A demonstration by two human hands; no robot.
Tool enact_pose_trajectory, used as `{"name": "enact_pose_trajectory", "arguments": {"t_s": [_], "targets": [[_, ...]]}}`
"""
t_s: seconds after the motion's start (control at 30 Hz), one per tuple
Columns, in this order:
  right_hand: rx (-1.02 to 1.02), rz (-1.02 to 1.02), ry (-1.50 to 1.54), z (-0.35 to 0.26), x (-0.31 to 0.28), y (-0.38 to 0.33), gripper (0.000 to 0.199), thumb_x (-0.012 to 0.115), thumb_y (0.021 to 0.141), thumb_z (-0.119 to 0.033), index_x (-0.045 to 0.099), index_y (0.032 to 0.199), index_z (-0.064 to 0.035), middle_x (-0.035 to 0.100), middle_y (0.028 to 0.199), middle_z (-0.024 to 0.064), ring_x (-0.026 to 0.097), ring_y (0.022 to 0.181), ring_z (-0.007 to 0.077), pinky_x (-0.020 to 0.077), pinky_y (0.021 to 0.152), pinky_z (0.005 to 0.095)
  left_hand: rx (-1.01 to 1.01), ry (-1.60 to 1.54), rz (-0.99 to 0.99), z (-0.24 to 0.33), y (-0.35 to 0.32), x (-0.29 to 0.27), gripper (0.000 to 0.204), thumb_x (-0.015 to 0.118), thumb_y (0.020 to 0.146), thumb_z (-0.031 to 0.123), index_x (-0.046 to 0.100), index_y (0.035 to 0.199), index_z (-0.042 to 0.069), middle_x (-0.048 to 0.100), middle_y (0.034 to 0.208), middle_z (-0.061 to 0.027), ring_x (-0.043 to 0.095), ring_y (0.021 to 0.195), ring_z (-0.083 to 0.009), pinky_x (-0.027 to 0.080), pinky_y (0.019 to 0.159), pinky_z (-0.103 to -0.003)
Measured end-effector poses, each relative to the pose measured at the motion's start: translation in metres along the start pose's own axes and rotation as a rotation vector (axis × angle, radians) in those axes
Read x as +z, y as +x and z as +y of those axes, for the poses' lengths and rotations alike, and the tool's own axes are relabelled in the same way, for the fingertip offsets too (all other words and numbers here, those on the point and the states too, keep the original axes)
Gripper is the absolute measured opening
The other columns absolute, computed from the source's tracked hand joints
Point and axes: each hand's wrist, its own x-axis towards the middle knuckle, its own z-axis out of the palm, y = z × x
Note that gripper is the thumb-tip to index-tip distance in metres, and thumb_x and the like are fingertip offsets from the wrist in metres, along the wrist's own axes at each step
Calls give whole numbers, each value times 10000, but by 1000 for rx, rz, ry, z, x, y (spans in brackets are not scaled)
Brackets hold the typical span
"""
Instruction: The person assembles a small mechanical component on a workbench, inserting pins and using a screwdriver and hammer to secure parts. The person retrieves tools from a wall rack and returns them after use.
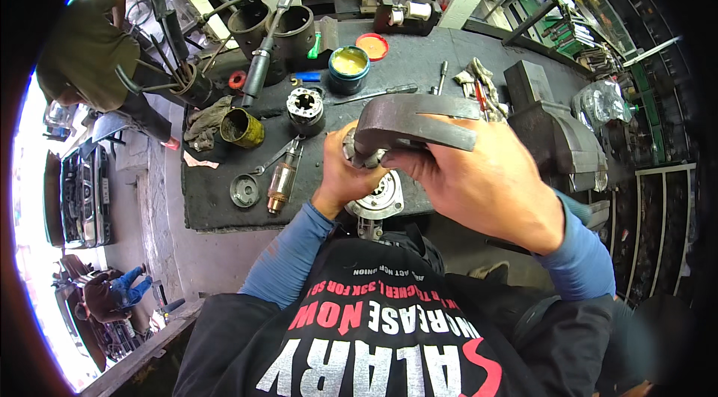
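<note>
My right hand (493, 188) is closed on a claw hammer (407, 114), its dark curved head and two prongs held high near the camera; the handle is hidden. My left hand (345, 173) wraps round a grey metal piece (365, 158), mostly covered by fingers and the hammer head. Below both hands, at the bench's near edge, sits a round metal housing (378, 201) with a toothed centre. To the left lie a copper-wound armature (282, 184), a wrench (274, 156), a round metal cap (244, 190) and an upright cylindrical motor part (305, 109).
On the dark bench (217, 210) stand an open grease tub (349, 68), a yellow can (242, 128) and metal cylinders (292, 31). A screwdriver (381, 92) and rags (482, 90) lie beyond my hands. A bench vise (550, 124) is at right. Another person (93, 60) stands at left.
</note>
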Motion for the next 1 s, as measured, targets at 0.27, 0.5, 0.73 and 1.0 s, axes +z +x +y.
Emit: {"name": "enact_pose_trajectory", "arguments": {"t_s": [0.27, 0.5, 0.73, 1.0], "targets": [[-67, 49, 322, 26, -18, -11, 405, 742, 995, -243, 642, 1319, -22, 739, 1076, 161, 738, 904, 342, 596, 767, 459, -29, 31, -9, 24, 9, 11, 419, 924, 731, 112, 698, 1067, 3, 737, 825, -95, 727, 713, -190, 552, 660, -337], [71, -82, -16, 0, 2, 0, 344, 747, 981, -297, 707, 1245, -82, 728, 1086, 188, 713, 934, 427, 589, 786, 487, -148, 31, -30, 6, -7, -7, 646, 887, 696, 45, 647, 1290, -31, 794, 1045, -143, 776, 946, -205, 598, 855, -368], [96, -130, -20, -1, 2, -3, 331, 745, 980, -292, 712, 1245, -95, 740, 1061, 179, 726, 901, 420, 600, 749, 480, -42, 36, -33, 6, -2, -2, 603, 870, 694, 30, 649, 1252, -23, 787, 1004, -133, 772, 925, -205, 592, 834, -360], [-52, 71, -12, -6, -37, 3, 312, 750, 984, -272, 715, 1226, -77, 741, 973, 160, 720, 821, 385, 582, 689, 455, 31, 276, -26, 46, 14, 0, 426, 938, 719, 176, 731, 1062, 33, 766, 915, -107, 736, 800, -292, 550, 821, -400]]}}
